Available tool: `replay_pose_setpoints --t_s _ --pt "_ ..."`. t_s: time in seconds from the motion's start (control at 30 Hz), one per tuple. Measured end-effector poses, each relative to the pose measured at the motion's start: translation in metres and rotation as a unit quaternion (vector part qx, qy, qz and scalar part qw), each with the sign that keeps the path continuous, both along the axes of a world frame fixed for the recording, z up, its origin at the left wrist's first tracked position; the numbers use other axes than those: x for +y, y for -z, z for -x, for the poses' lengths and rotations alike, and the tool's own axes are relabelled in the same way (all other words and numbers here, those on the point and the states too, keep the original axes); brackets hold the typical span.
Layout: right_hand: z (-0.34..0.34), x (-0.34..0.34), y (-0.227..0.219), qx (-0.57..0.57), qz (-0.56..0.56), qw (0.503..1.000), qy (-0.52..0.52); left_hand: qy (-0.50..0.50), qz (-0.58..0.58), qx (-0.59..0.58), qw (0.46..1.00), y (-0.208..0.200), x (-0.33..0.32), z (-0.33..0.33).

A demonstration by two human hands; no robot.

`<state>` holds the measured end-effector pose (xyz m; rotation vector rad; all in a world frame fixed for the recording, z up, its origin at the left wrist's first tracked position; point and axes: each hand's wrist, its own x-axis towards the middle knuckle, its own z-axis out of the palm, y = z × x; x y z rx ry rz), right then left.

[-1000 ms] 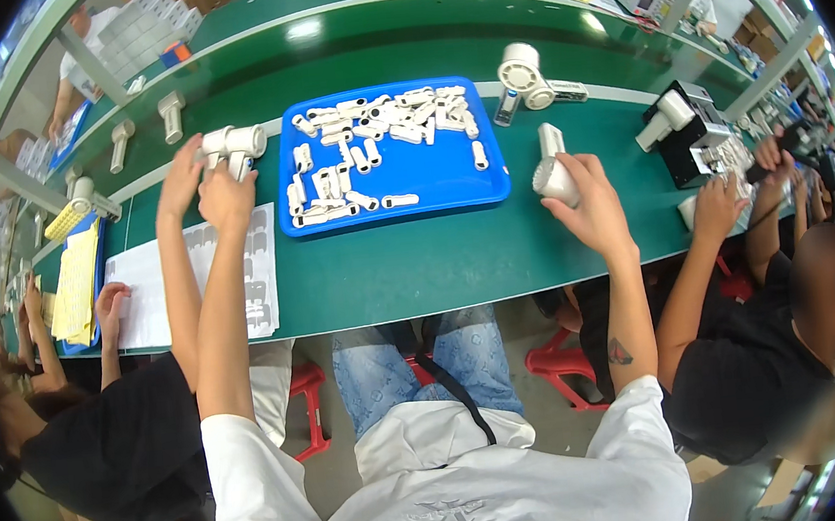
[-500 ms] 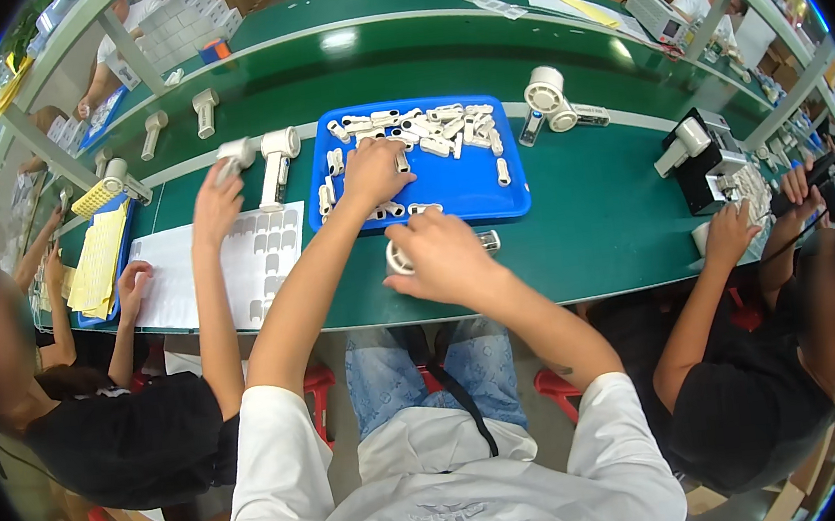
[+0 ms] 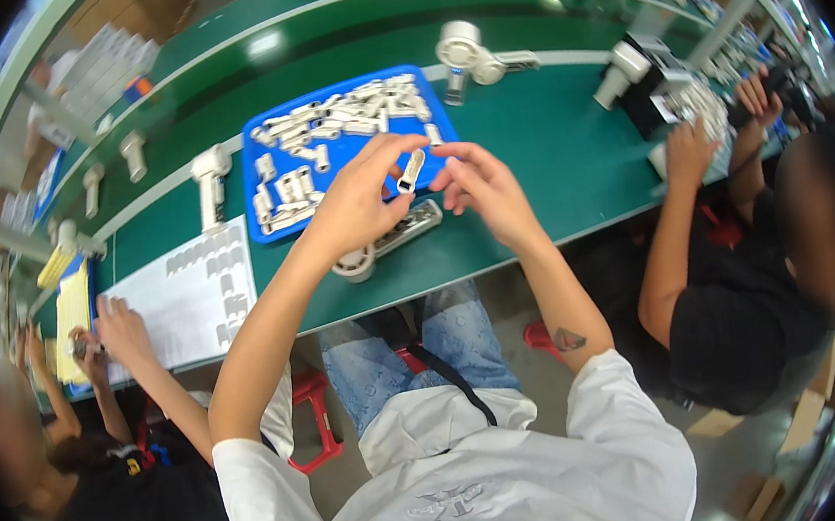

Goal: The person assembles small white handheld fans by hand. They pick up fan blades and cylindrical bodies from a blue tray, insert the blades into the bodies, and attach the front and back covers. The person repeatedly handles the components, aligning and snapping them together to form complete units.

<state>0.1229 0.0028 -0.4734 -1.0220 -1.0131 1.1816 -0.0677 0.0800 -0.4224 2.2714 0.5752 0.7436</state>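
Note:
Between the thumb and fingers of my left hand (image 3: 362, 201) is a small white plastic housing piece (image 3: 412, 171), held over the front edge of a blue tray (image 3: 265, 237). My right hand (image 3: 484, 192) hovers just right of the piece, its fingers curved and apart, with nothing seen in them. Below my left hand a white handheld fan (image 3: 356, 264) lies on the green bench, its handle (image 3: 412, 227) showing an open inner side. Many similar white pieces (image 3: 295, 187) lie spread in the tray.
White fans stand behind the tray (image 3: 458, 46) and to its left (image 3: 212, 180). A sheet of grey stickers (image 3: 179, 293) lies at left. Co-workers' hands work at the left (image 3: 123, 334) and right (image 3: 691, 154). A black device (image 3: 639, 104) stands at right.
My left hand has come out of the tray with a white piece. My right hand has left the fan and risen beside it. The view has shifted; the left co-worker's hand has drawn back.

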Motion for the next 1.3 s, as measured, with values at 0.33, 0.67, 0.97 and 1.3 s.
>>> replay_pose_setpoints --t_s 0.33,0.67,0.97,1.3 --pt "-0.024 -0.041 0.013 0.266 0.032 0.959 -0.092 0.038 0.057 -0.004 0.998 -0.009 -0.048 -0.03" --pt "-0.005 -0.058 0.012 0.172 -0.089 0.975 0.113 0.025 0.056 0.012 0.998 0.002 -0.067 -0.035" --pt "0.007 -0.065 0.008 0.136 -0.132 0.976 0.111 -0.018 0.076 -0.028 0.997 0.01 -0.071 -0.034" --pt "-0.03 -0.067 0.03 0.368 -0.078 0.921 0.098 -0.029 0.106 -0.04 0.993 0.014 -0.065 -0.053"
